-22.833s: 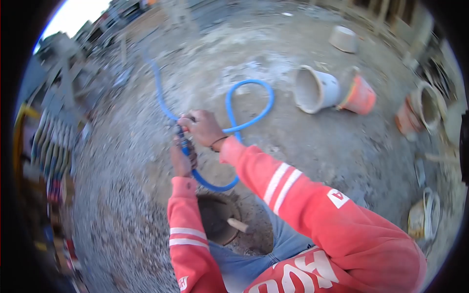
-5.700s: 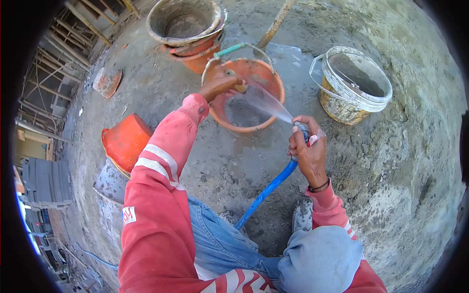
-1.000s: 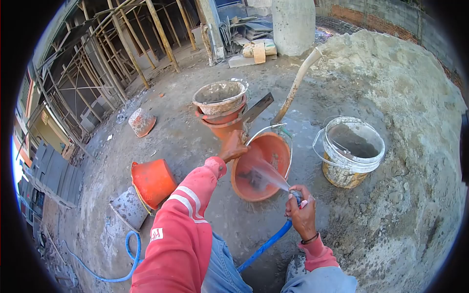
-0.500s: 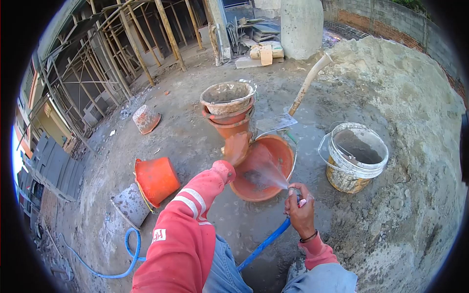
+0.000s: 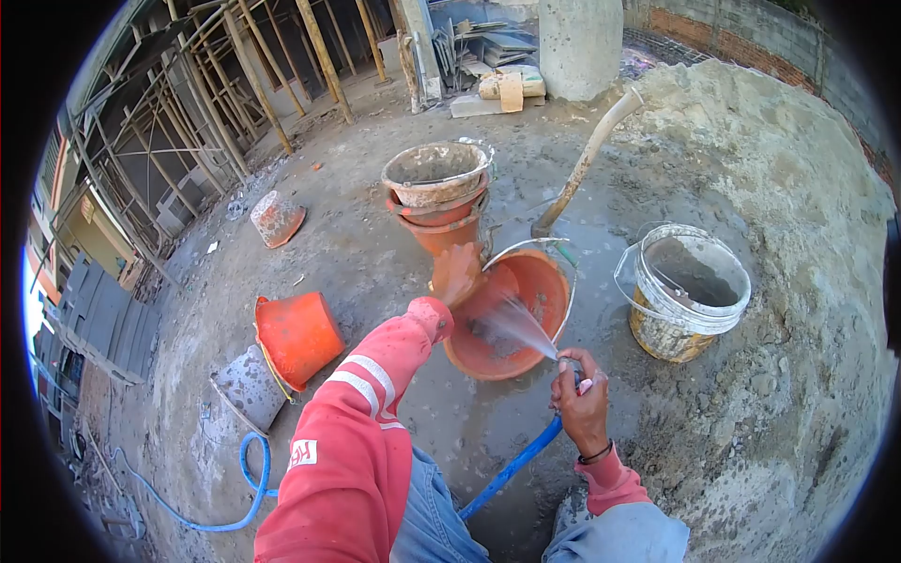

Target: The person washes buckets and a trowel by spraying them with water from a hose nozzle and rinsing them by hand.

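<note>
Out of sight since the earlier frame is the flat blade that was showing beyond the bucket. With the right hand I'm clamping the nozzle, the hose trailing nearby. Water is striking inside the bucket, which is leaning mouth toward me on the ground. I'm judging it light, stiff-walled and slippery, safest by rim or handle. The left hand is hovering beside its rim; I can't tell its grip. Beyond, stacked pails are standing.
</note>
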`<action>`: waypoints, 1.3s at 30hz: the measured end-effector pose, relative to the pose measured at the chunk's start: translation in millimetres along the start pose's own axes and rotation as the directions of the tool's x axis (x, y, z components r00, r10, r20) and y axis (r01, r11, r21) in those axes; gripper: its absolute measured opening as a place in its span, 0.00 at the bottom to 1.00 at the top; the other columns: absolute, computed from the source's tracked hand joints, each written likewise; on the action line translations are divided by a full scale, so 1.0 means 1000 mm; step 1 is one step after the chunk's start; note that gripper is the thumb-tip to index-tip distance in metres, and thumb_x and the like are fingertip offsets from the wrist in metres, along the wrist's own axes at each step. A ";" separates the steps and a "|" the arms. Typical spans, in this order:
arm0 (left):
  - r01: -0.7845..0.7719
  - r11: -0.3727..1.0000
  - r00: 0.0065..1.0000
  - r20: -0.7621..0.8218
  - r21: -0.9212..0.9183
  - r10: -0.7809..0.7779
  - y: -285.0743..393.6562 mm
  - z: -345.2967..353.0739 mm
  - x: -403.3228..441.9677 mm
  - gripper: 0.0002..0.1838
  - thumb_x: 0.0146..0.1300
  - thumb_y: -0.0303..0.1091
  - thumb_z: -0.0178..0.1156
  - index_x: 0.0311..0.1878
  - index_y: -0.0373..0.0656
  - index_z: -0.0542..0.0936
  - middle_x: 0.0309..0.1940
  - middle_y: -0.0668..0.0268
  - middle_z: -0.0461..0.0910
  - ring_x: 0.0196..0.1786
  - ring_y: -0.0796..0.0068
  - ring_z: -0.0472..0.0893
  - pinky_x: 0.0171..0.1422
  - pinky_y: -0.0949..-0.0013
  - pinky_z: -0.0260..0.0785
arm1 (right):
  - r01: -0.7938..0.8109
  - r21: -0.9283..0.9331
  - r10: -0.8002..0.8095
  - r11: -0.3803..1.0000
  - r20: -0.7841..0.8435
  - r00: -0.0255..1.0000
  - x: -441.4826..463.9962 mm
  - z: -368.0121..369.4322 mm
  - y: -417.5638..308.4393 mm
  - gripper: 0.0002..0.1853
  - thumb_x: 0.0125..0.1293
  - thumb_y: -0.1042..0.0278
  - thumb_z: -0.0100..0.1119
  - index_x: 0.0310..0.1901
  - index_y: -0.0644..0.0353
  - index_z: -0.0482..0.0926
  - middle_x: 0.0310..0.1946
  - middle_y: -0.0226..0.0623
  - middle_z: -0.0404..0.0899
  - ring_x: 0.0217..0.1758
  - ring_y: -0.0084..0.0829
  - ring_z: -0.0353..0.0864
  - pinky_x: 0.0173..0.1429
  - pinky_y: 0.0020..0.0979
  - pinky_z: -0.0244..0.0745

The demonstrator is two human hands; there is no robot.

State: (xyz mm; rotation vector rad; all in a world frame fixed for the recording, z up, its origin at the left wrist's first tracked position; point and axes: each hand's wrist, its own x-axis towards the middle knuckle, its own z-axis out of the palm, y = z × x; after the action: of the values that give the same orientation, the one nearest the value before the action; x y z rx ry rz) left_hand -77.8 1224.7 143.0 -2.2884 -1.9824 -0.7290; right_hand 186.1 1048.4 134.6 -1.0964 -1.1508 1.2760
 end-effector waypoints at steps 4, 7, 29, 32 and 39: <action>0.014 0.999 1.000 -0.018 0.030 -0.013 -0.006 0.005 0.003 0.22 0.54 0.41 0.71 0.52 0.44 0.84 0.38 0.45 0.86 0.44 0.37 0.84 0.50 0.41 0.76 | -0.007 0.007 0.007 1.000 -0.014 1.000 -0.001 0.000 0.000 0.06 0.77 0.71 0.53 0.49 0.60 0.77 0.18 0.24 0.71 0.19 0.15 0.69 0.22 0.24 0.62; -0.004 0.998 0.994 -0.105 0.057 0.010 -0.030 0.029 0.006 0.22 0.53 0.42 0.72 0.51 0.44 0.83 0.42 0.47 0.85 0.49 0.39 0.83 0.51 0.43 0.76 | 0.052 -0.044 -0.052 0.998 -0.013 0.999 -0.002 -0.001 0.006 0.06 0.77 0.71 0.53 0.49 0.61 0.77 0.18 0.24 0.71 0.19 0.14 0.68 0.22 0.23 0.61; 0.039 0.998 0.998 0.042 0.052 -0.042 0.002 -0.012 0.011 0.31 0.53 0.42 0.75 0.60 0.41 0.80 0.51 0.47 0.85 0.57 0.43 0.83 0.58 0.45 0.75 | -0.038 0.023 0.038 0.999 -0.019 0.999 -0.002 -0.004 -0.001 0.06 0.78 0.72 0.52 0.50 0.62 0.76 0.18 0.21 0.68 0.19 0.13 0.65 0.23 0.22 0.59; 0.078 0.996 0.993 0.080 0.049 -0.082 0.005 -0.013 0.012 0.30 0.53 0.42 0.75 0.59 0.41 0.80 0.51 0.47 0.85 0.57 0.43 0.82 0.58 0.45 0.75 | -0.030 0.016 0.030 0.999 -0.013 0.999 -0.002 -0.006 -0.002 0.06 0.78 0.71 0.52 0.50 0.62 0.76 0.17 0.21 0.67 0.19 0.12 0.64 0.23 0.22 0.58; 0.072 0.996 0.993 0.093 0.043 -0.076 0.009 -0.017 0.009 0.29 0.53 0.41 0.74 0.58 0.40 0.80 0.49 0.48 0.85 0.55 0.42 0.83 0.57 0.45 0.75 | -0.032 -0.010 0.032 0.999 -0.023 0.999 -0.001 -0.009 -0.003 0.07 0.79 0.68 0.52 0.50 0.61 0.76 0.17 0.22 0.68 0.19 0.12 0.65 0.22 0.22 0.61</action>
State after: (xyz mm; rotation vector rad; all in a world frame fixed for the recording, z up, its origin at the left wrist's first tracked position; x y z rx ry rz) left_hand -74.6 1226.0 163.9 -2.2792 -2.1127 -0.5909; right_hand 195.0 1047.8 136.4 -1.1384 -1.1277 1.2806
